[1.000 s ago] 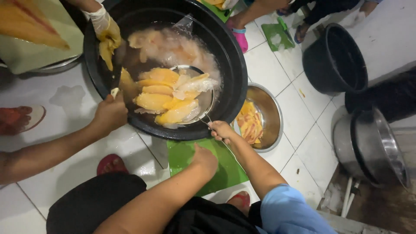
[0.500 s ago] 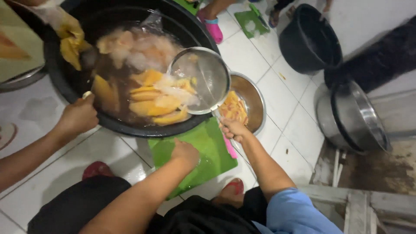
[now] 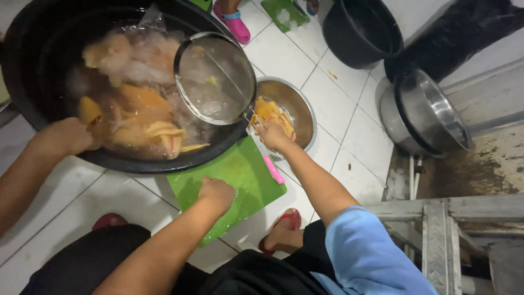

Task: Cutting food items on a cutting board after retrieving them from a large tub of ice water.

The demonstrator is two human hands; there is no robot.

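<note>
My right hand [image 3: 271,134] grips the wire handle of a round metal mesh strainer [image 3: 215,77], held level above the right rim of a big black tub [image 3: 33,82]. The strainer looks nearly empty. In the tub, yellow chicken pieces [image 3: 147,123] lie in cloudy water. My left hand [image 3: 216,192] is a closed fist resting on a green cutting board [image 3: 248,164] on the tiled floor. Just right of my right hand stands a steel bowl [image 3: 300,104] holding yellow pieces. Another person's hand [image 3: 63,137] holds the tub's near rim.
A pink-handled knife [image 3: 274,169] lies on the board's right edge. A black bucket [image 3: 360,30] and nested steel pots [image 3: 431,112] stand at the right. A foot in a pink sandal [image 3: 232,22] is at the top, and a metal frame [image 3: 436,224] at the lower right.
The strainer rose out of the water and swung right toward the steel bowl; the pieces it carried are gone from it. My left hand stayed on the green board.
</note>
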